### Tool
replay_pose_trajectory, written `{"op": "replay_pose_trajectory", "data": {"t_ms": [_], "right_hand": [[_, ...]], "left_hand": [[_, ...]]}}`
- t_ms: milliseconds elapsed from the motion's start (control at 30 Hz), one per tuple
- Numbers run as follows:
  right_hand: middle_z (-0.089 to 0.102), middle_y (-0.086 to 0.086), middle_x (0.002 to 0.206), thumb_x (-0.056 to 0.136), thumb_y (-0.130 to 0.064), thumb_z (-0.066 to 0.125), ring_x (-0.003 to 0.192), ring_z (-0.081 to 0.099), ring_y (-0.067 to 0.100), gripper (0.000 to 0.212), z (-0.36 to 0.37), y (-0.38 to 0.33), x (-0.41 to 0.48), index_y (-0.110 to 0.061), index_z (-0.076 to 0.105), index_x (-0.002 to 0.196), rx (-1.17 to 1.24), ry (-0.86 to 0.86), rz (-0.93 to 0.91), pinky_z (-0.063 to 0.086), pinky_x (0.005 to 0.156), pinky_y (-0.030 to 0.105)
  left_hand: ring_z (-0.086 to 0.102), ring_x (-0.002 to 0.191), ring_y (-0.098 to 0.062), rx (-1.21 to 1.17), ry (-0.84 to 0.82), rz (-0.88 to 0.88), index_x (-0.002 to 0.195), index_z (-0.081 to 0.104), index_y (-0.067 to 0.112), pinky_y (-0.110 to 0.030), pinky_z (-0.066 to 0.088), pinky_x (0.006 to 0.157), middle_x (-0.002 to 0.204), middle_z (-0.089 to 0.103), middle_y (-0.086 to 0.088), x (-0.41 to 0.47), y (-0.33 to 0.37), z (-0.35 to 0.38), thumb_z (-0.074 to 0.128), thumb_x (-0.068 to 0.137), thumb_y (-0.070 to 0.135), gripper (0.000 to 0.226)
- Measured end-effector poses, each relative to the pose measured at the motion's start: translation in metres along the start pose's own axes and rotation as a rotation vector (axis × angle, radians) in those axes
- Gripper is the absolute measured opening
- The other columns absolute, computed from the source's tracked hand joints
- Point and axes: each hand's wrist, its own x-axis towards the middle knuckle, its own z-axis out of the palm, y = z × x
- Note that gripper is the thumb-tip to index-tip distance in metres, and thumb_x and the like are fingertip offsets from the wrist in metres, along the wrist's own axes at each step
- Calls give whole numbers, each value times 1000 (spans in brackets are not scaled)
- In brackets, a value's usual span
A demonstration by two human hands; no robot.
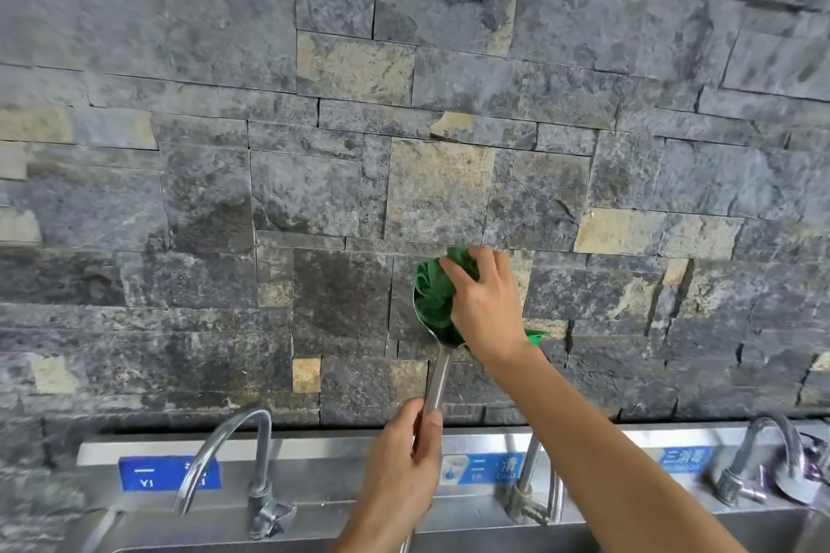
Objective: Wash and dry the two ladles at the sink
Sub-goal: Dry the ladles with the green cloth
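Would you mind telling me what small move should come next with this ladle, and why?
Probably twist the green cloth round inside the ladle's bowl: the right hand presses it bunched there, and the left hand grips the handle, steadying it.

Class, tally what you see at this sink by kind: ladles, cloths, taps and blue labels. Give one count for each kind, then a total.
Ladle: 1
Green cloth: 1
Taps: 3
Blue labels: 3
Total: 8
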Motion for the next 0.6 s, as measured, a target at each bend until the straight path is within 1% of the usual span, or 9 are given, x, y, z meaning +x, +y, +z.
{"op": "replay_pose_trajectory", "data": {"t_ms": [67, 100, 167, 233, 267, 333, 400, 500, 600], "right_hand": [[68, 26, 109, 64, 20, 71, 86, 63, 46, 54, -2, -3, 1, -2, 78, 112, -12, 77, -17, 58, 73, 47], [68, 25, 111, 65, 18, 72, 88, 63, 47, 53, -3, -7, 0, -4, 78, 113, -5, 64, -9, 57, 74, 48], [65, 21, 124, 74, 3, 74, 102, 59, 47, 50, -3, -19, -5, -10, 75, 123, 31, -74, 65, 52, 83, 52], [56, 12, 140, 87, -21, 65, 122, 48, 43, 46, -1, -28, -14, -21, 67, 133, 74, -292, 168, 42, 98, 51], [54, 8, 143, 89, -29, 61, 126, 45, 41, 43, -1, -30, -18, -23, 67, 132, 115, -358, 202, 39, 101, 50], [57, 6, 140, 88, -32, 60, 126, 46, 40, 39, -1, -31, -24, -23, 70, 125, 224, -438, 210, 42, 103, 49], [62, 4, 132, 87, -27, 61, 122, 51, 38, 40, -1, -28, -29, -26, 70, 125, 277, -494, 142, 45, 101, 48], [65, 10, 130, 79, -10, 69, 116, 55, 41, 48, 0, -21, -29, -20, 74, 125, 125, -428, 1, 47, 95, 50], [72, 15, 114, 60, -1, 84, 100, 66, 43, 49, -3, -1, -13, -12, 81, 108, -80, -157, -159, 54, 78, 49]], "left_hand": [[54, 55, -6, -21, 7, 6, 92, 56, 36, -29, 44, 55, 71, 61, 2, 0, 7, -2, 44, 100, 46, 18], [55, 54, -6, -40, 6, 0, 92, 56, 40, -28, 45, 53, 72, 62, 2, 0, 12, -3, 44, 100, 46, 16], [52, 47, -7, -93, 4, -27, 89, 55, 40, -26, 44, 44, 70, 61, 1, 0, 20, -4, 44, 101, 45, 17], [46, 40, -13, -184, -11, -75, 84, 55, 32, -28, 38, 36, 61, 54, 2, 0, 21, -3, 45, 101, 41, 22], [44, 38, -14, -205, -14, -100, 83, 54, 29, -27, 36, 36, 60, 52, 2, -1, 20, -2, 46, 102, 39, 23], [42, 36, -16, -199, -3, -130, 82, 53, 27, -27, 35, 36, 58, 50, 1, -3, 15, -1, 46, 102, 38, 24], [41, 35, -17, -185, 16, -138, 81, 52, 26, -28, 35, 35, 56, 48, -1, -6, 11, 0, 45, 102, 37, 25], [45, 41, -15, -127, 40, -99, 87, 54, 29, -31, 38, 37, 65, 56, -10, -13, 5, 1, 45, 101, 43, 22], [47, 43, -12, -152, 0, -94, 91, 57, 40, -29, 40, 40, 64, 58, 2, -19, 6, -4, 47, 99, 48, 15]]}}
